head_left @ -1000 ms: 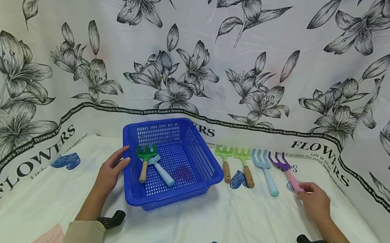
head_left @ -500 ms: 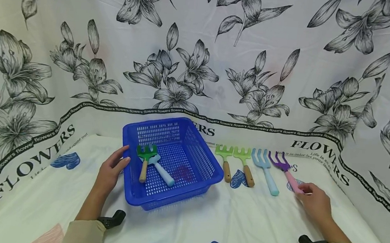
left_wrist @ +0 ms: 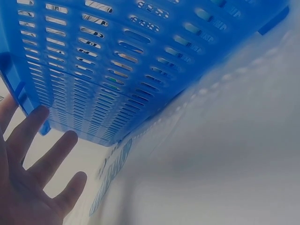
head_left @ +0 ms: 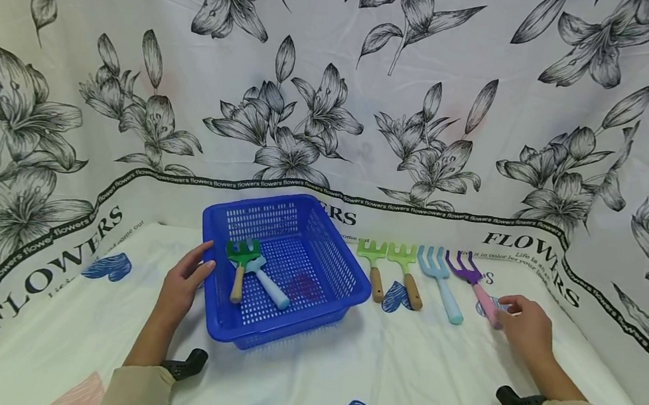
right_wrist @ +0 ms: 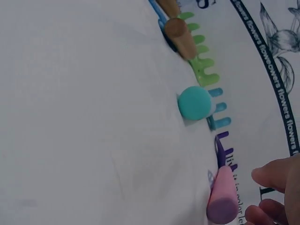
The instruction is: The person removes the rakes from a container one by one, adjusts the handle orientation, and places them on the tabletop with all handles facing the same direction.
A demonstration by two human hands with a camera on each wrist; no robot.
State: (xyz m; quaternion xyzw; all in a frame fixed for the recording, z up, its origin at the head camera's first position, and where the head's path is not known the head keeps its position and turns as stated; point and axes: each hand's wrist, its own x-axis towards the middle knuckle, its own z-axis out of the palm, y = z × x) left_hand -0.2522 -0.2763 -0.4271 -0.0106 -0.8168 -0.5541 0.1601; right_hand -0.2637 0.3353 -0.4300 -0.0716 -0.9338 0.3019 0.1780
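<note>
White cloth printed with black lilies and the word FLOWERS hangs as a backdrop and runs on over the table (head_left: 413, 373), where blue scribbled hearts show.

The left hand (head_left: 186, 280) lies flat at 9 o'clock of the blue basket (head_left: 346, 278), fingers straight and spread against its slotted plastic wall; it holds nothing. From the left wrist the basket's wall (left_wrist: 117, 79) fills the view and its contents are hidden, only specks of colour showing through the slots.

Inside the basket lie a dark green rake (head_left: 241, 263) with a wooden handle and a pale blue tool (head_left: 268, 284) crossing it; the tool's head is partly hidden under the rake.

At 3 o'clock of the basket four tools lie in a row, tines away from the person: two light green rakes (head_left: 374, 261) (head_left: 404, 265) with wooden handles, a light blue fork (head_left: 441, 283), then the purple rake with the pink handle (head_left: 479, 290).

The right hand (head_left: 526, 329) is at the butt of that pink handle (right_wrist: 222, 199), fingers lightly curled beside the rounded end. Whether they touch or pinch it I cannot tell, as the wrist view cuts the fingertips off at the frame's edge.
</note>
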